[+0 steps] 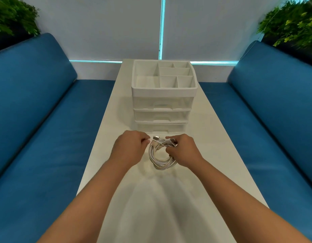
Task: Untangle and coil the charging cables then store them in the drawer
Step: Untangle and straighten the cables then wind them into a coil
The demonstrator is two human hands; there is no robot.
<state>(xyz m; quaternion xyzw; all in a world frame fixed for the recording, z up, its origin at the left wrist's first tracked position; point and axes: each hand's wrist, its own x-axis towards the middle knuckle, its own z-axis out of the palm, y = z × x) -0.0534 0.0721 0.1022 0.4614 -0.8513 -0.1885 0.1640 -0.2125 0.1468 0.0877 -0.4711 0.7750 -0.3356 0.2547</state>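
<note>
While both arms reach up the middle of the frame, the left hand (129, 148) pinches a strand and the right hand (182, 149) grips the white cable bundle (160, 159) at its top, coil hanging just above the white table (213, 155), below the closed drawer unit (163, 102) at centre.

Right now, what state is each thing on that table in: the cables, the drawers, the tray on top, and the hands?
White charging cables: bundled in loops, held by both hands.
Clear plastic three-drawer unit: all drawers closed.
White divided tray on top: compartments look empty.
Left hand: pinching a cable strand.
Right hand: gripping the bundle.
</note>
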